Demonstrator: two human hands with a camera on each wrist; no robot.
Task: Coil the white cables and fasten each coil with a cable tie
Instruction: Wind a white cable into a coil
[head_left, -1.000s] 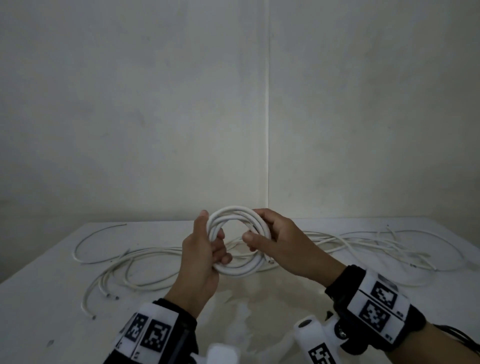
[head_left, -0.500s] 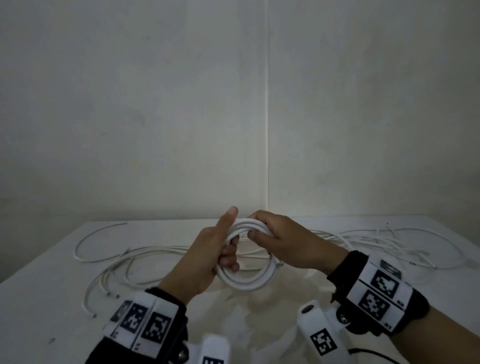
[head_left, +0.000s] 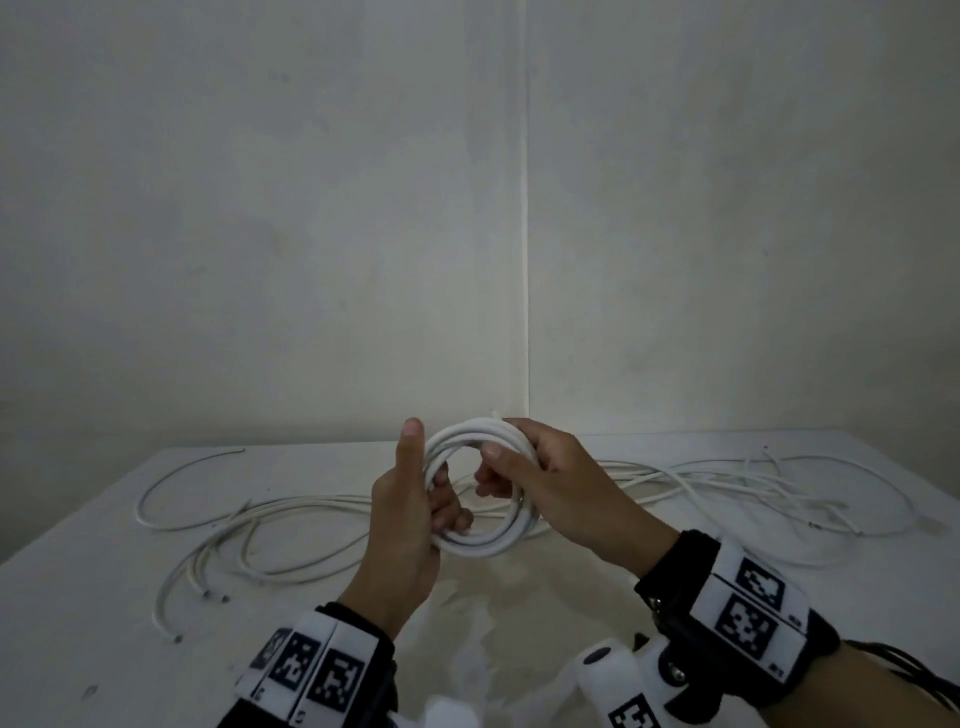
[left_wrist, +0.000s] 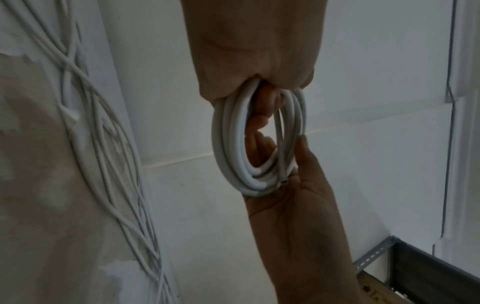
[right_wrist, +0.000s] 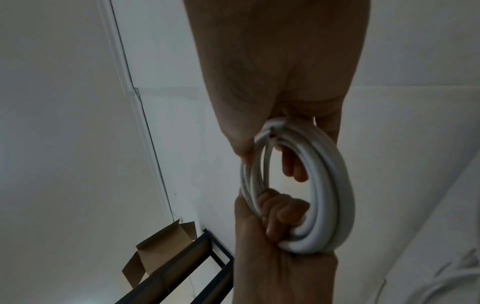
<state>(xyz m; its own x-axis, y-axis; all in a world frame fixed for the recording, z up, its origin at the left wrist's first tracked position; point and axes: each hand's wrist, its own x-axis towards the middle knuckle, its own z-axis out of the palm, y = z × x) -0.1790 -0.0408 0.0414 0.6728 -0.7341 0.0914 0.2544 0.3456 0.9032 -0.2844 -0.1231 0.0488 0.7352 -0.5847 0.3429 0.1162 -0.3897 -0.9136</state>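
A coil of white cable (head_left: 480, 543) hangs above the table between both hands, its ring facing me. My left hand (head_left: 431, 483) grips its left side, fingers curled through the ring and thumb pointing straight up. My right hand (head_left: 498, 457) grips the upper right of the coil, thumb inside the ring. In the left wrist view the coil (left_wrist: 231, 144) shows a cut cable end (left_wrist: 284, 182) against the right hand's palm. The right wrist view shows the coil (right_wrist: 330, 185) clenched in the left fist at the bottom. More loose white cables (head_left: 234, 530) lie on the table. I see no cable tie.
The white table (head_left: 78, 597) stands in a corner of two pale walls. Another spread of loose cables (head_left: 753, 483) lies on its right half. An open cardboard box (right_wrist: 161, 251) sits on a black metal frame (right_wrist: 207, 265) beside the table.
Half a second ago the left thumb lay over the coil's top and the ring was tipped. Now the thumb stands upright along the left side and the ring faces me.
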